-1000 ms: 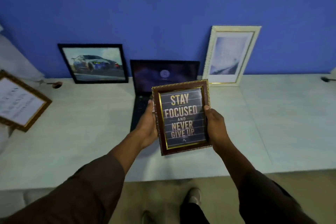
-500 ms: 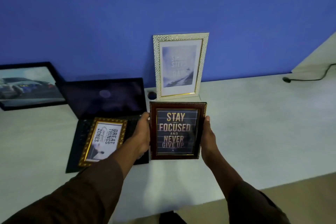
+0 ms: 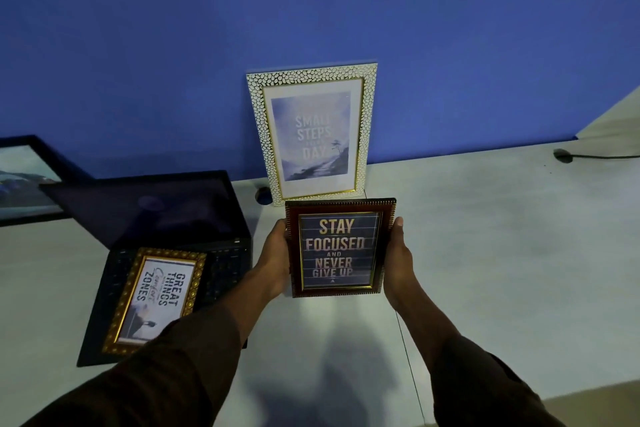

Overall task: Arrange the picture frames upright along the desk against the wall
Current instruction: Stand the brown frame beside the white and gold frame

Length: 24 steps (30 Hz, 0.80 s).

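A dark red frame (image 3: 339, 248) reading "Stay focused and never give up" is held upright above the white desk (image 3: 502, 253). My left hand (image 3: 275, 258) grips its left edge and my right hand (image 3: 400, 262) its right edge. Just behind it a white pebble-pattern frame (image 3: 313, 132) stands leaning on the blue wall. A gold frame (image 3: 156, 298) lies flat, turned sideways, on the keyboard of an open laptop (image 3: 145, 211). At the far left a black frame (image 3: 24, 180) with a car picture leans on the wall, partly cut off by the image edge.
A dark cable (image 3: 595, 157) with its plug lies on the desk at the far right near the wall. A small dark round hole (image 3: 263, 195) sits at the white frame's foot. Bare desk surface extends to the right of the white frame.
The view has swung right and closer to the desk. The red frame in my hands sits nearer the white frame, and the gold frame on the laptop has come into view.
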Motion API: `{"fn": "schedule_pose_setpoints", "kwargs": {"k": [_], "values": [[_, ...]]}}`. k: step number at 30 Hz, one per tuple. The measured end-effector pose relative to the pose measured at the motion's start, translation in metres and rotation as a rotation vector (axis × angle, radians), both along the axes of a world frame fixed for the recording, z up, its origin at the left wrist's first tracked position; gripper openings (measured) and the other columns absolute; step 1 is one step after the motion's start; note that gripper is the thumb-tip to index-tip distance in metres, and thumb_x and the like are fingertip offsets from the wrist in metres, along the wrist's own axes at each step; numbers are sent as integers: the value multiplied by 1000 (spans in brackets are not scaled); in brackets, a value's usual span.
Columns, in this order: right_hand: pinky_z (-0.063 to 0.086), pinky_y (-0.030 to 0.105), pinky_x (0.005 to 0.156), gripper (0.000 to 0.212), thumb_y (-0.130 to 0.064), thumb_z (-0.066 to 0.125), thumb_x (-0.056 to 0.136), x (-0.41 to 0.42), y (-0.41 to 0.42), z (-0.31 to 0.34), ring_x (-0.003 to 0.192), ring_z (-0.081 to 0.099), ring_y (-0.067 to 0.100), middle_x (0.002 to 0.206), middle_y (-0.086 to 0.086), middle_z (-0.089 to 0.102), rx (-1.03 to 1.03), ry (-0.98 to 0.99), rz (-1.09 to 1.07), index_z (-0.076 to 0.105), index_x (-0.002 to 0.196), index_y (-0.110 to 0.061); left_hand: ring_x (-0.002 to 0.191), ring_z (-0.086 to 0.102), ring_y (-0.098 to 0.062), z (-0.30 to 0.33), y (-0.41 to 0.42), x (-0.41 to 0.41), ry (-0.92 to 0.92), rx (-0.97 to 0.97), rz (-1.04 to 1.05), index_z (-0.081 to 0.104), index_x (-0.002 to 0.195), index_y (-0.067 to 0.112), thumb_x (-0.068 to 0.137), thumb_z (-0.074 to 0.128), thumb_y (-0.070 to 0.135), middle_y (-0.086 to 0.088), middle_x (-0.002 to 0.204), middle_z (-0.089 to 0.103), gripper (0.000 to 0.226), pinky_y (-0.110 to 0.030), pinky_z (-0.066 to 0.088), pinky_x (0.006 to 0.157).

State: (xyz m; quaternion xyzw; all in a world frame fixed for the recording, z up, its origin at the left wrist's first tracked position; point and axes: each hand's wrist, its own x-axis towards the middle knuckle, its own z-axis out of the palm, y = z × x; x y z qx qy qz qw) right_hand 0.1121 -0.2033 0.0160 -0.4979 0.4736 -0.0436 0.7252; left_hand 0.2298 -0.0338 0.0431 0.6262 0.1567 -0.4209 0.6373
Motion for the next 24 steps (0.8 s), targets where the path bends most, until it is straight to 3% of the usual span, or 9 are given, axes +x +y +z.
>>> {"fn": "schedule_pose_setpoints", "kwargs": {"k": [6, 9, 14, 18, 20, 22, 24], "values": [[55, 32, 66, 61, -61, 17, 104, 12, -18, -13, 69, 77, 11, 72, -16, 79, 6, 38, -28, 70, 96, -32, 61, 76, -14, -15, -26, 17, 34, -23, -5, 70, 89, 19, 104, 30, 48, 0, 74, 79, 52, -33, 49, 65], [52, 28, 66, 61, -58, 16, 105, 11, -23, -19, 73, 75, 12, 68, -17, 77, -8, 73, -32, 69, 92, -31, 61, 76, -14, -24, -37, 18, 59, -36, 0, 71, 92, 19, 104, 32, 50, 1, 73, 80, 51, -33, 50, 65], [52, 27, 67, 57, -59, 18, 104, 7, -22, -28, 85, 72, 11, 88, -13, 74, -2, 102, -18, 68, 96, -34, 63, 76, -14, -35, -40, 13, 88, -69, 9, 71, 96, 20, 103, 31, 52, 2, 75, 80, 51, -25, 57, 50], [51, 25, 66, 56, -59, 17, 104, 7, -18, -28, 84, 70, 11, 90, -10, 73, -15, 117, -2, 67, 96, -34, 68, 77, -14, -34, -35, 10, 48, -46, -4, 72, 98, 22, 101, 30, 57, 2, 86, 81, 54, -28, 56, 56], [50, 24, 67, 58, -60, 16, 104, 5, -17, -29, 86, 69, 10, 98, -7, 72, -46, 122, -9, 67, 106, -32, 67, 77, -12, -32, -33, 7, 16, -10, -5, 71, 98, 25, 102, 27, 58, 4, 84, 81, 55, -30, 52, 62], [50, 25, 77, 59, -60, 16, 104, 0, -13, -31, 85, 66, 6, 104, -5, 69, -89, 128, -46, 63, 117, -27, 70, 75, -13, -28, -27, 4, -31, 35, 2, 68, 99, 28, 103, 24, 58, 5, 83, 79, 53, -32, 48, 69], [44, 31, 90, 59, -59, 18, 105, -8, -7, -29, 92, 65, 11, 111, -4, 68, -125, 130, -122, 60, 123, -22, 93, 70, -18, -24, -18, 2, -50, 65, 10, 64, 106, 26, 102, 26, 58, 0, 105, 74, 50, -35, 46, 86]]}}
